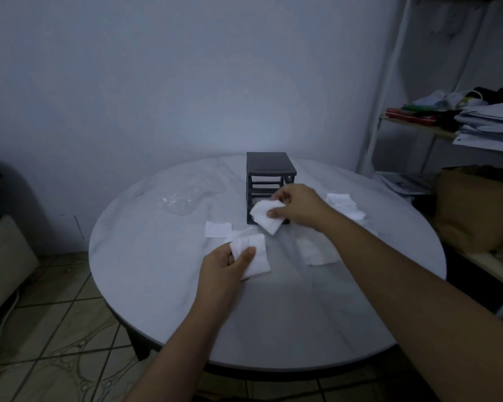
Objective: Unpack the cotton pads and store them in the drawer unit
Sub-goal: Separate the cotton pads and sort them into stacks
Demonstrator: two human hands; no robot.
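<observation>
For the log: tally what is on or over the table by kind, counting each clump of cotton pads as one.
Drawer unit: 1
Clear plastic wrapper: 1
Cotton pad clumps held: 2, left-hand clump in the left hand, right-hand clump in the right hand
Cotton pad clumps lying on the table: 3, flat pad, near pile, far pile
Total: 7

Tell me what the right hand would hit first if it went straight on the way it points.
Probably the drawer unit: the right hand, gripping a wad of cotton pads, points at its lower front, so the pads would touch first. Depth between them is unclear.
</observation>
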